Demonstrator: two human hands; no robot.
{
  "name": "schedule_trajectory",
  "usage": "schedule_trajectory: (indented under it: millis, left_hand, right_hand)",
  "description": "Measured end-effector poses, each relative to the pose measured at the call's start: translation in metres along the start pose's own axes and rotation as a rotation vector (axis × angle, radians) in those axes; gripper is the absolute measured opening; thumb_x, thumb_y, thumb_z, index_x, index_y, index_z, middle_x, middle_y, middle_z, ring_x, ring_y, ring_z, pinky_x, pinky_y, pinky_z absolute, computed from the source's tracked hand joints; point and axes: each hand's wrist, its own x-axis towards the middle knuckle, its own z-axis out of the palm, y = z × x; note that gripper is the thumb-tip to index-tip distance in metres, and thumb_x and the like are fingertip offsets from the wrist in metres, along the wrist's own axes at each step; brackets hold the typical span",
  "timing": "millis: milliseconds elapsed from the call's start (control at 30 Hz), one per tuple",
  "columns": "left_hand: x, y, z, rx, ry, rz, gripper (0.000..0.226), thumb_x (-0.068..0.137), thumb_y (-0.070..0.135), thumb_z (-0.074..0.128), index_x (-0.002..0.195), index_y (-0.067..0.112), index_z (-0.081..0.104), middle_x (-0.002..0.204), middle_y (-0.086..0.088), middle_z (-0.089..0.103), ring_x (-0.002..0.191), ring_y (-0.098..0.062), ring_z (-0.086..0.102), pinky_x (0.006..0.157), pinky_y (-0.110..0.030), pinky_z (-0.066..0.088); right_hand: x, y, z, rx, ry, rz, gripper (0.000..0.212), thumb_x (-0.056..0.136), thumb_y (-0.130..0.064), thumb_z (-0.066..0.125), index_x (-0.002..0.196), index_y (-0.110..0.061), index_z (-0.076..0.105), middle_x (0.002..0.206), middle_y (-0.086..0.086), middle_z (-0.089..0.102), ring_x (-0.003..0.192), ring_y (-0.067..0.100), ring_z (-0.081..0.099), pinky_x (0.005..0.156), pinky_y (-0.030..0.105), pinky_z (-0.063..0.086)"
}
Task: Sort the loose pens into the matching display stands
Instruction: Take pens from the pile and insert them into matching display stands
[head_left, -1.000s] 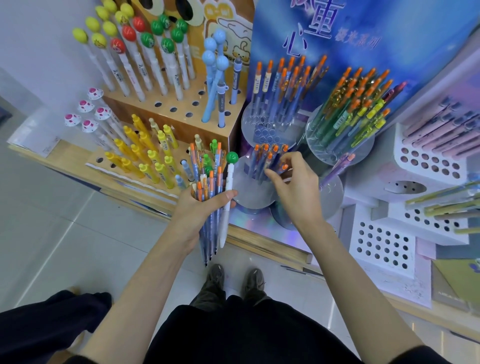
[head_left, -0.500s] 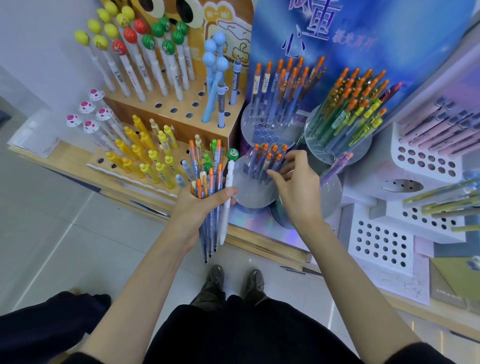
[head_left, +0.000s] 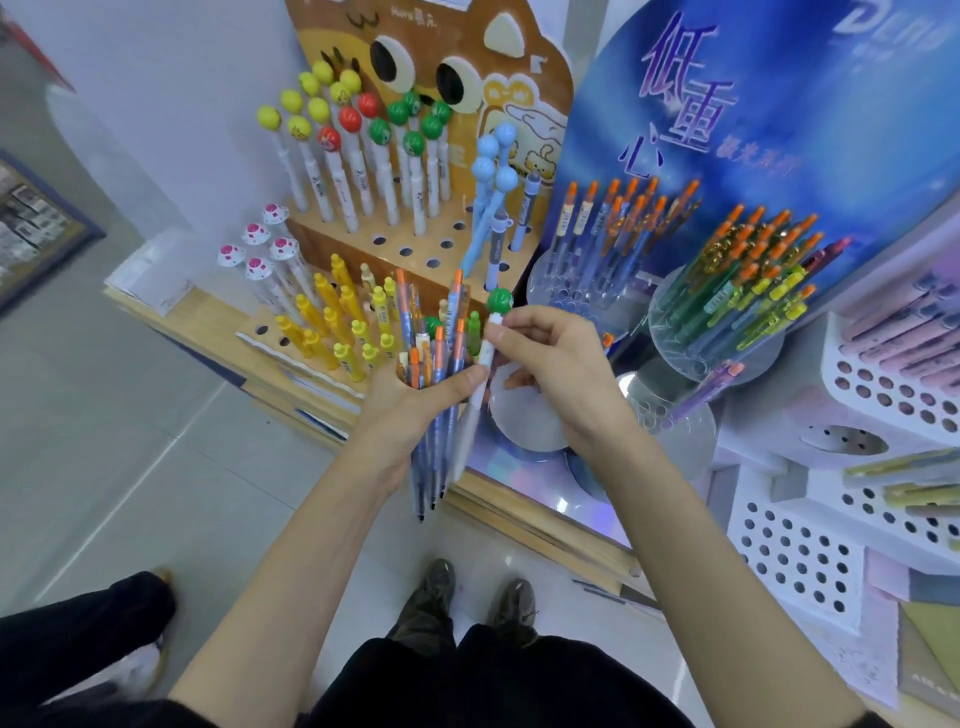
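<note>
Right hand (head_left: 556, 374) pinching pen (head_left: 471, 422), beside pen bundle (head_left: 434, 358)

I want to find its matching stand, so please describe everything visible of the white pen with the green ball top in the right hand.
The green-topped pen has a slim white barrel, plastic by its look, crowned by a round green ball. It stands nearly upright, ball up, tip slightly to the left. The right hand pinches it just under the ball; the thumb of the left hand lies across its barrel, beside the bundle of pens that hand grips.
</note>
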Motion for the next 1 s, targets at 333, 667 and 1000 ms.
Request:
schedule_trajectory:
  millis: [333, 667, 1000]
  left_hand:
    - [0.029, 0.043, -0.039, -0.016, 0.131, 0.169, 0.015, 0.079, 0.006, 0.072, 0.088, 0.016, 0.067, 0.072, 0.007, 0.072, 0.070, -0.013, 0.070, 0.069, -0.023, 0.055]
    - [0.072, 0.067, -0.091, 0.002, 0.095, 0.137, 0.008, 0.079, 0.017, 0.072, 0.081, 0.020, 0.065, 0.057, 0.012, 0.065, 0.054, -0.003, 0.060, 0.059, -0.017, 0.050]
    - [0.097, 0.067, -0.114, -0.020, -0.035, 0.084, 0.009, 0.081, 0.014, 0.069, 0.075, 0.021, 0.065, 0.059, 0.008, 0.062, 0.057, -0.011, 0.056, 0.059, -0.024, 0.047]
  right_hand:
    - [0.039, -0.035, 0.027, 0.029, 0.157, -0.261, 0.010, 0.091, -0.006, 0.061, 0.084, -0.013, 0.062, 0.080, 0.004, 0.064, 0.071, 0.008, 0.063, 0.061, 0.021, 0.052]
    - [0.103, -0.036, 0.089, -0.237, 0.392, -0.460, 0.013, 0.091, -0.013, 0.060, 0.098, -0.003, 0.066, 0.089, 0.003, 0.067, 0.079, 0.006, 0.062, 0.062, 0.014, 0.049]
    - [0.142, -0.023, 0.114, -0.454, 0.393, -0.414, 0.012, 0.090, -0.013, 0.061, 0.082, -0.004, 0.062, 0.073, -0.003, 0.060, 0.072, 0.013, 0.058, 0.066, 0.022, 0.043]
